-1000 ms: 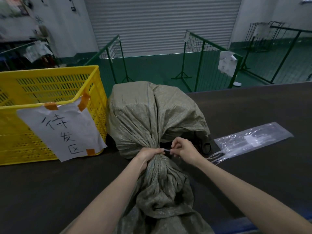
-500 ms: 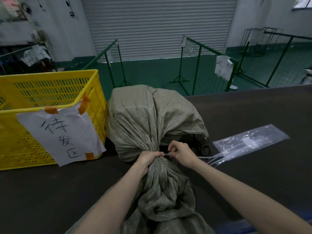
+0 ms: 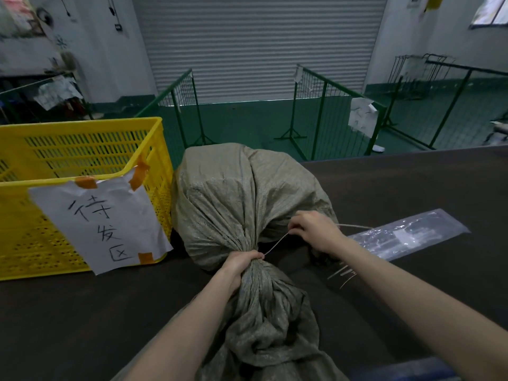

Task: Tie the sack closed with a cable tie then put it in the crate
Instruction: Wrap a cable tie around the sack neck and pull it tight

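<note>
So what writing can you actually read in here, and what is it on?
"待发区": handwritten on the white paper sheet taped to the yellow crate.
Paper hanging on the green fence: marks too blurred to read.
Clear plastic bag: no legible print.

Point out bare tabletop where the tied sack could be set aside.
Free: dark table beyond the plastic sleeve, and the near-left patch in front of the yellow crate. Crowded: between sack and sleeve, where the right hand pulls the cable tie and loose ties lie.
</note>
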Demonstrator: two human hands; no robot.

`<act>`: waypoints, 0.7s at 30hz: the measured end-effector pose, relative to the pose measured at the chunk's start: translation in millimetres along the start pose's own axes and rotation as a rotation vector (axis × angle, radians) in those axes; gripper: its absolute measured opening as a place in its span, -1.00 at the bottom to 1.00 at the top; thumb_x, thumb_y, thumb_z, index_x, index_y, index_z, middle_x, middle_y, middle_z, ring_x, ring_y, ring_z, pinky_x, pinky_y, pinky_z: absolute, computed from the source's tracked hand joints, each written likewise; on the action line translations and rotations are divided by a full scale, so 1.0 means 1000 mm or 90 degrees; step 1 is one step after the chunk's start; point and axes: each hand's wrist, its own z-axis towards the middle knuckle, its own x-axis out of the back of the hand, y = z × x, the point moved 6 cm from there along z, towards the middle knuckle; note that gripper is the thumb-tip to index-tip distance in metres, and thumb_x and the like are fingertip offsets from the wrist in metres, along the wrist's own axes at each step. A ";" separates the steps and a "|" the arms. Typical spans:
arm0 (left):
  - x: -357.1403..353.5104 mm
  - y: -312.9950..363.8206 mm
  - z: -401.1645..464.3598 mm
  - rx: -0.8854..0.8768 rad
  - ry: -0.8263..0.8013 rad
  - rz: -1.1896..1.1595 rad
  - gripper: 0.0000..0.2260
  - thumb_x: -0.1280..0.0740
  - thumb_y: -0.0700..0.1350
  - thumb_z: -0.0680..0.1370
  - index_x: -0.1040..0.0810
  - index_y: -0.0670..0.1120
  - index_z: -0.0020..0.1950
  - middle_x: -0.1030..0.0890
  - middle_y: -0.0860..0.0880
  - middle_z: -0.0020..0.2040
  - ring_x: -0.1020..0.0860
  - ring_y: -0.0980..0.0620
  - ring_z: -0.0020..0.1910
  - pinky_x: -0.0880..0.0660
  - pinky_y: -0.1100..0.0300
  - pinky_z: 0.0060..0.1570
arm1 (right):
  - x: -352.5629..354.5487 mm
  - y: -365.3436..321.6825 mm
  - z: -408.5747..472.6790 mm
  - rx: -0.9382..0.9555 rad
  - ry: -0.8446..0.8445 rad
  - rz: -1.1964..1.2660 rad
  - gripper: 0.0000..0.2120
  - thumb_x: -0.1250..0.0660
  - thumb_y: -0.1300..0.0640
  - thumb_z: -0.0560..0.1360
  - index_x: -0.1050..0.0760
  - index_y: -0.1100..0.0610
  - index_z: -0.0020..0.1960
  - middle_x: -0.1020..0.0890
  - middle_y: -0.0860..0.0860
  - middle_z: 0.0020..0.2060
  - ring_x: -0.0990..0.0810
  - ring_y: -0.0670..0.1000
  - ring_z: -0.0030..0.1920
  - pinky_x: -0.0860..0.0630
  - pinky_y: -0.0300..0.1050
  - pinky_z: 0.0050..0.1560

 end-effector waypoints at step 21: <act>0.001 -0.006 0.001 0.001 -0.034 -0.059 -0.76 -0.40 -0.18 0.49 -0.58 -0.23 0.12 -0.63 -0.17 -0.13 -0.61 -0.07 -0.18 -0.54 0.20 -0.23 | -0.058 0.015 -0.001 -0.127 -0.288 -0.173 -0.71 -0.17 0.13 0.56 -0.45 0.07 0.27 -0.49 0.13 0.22 -0.52 0.20 0.19 -0.45 0.04 0.06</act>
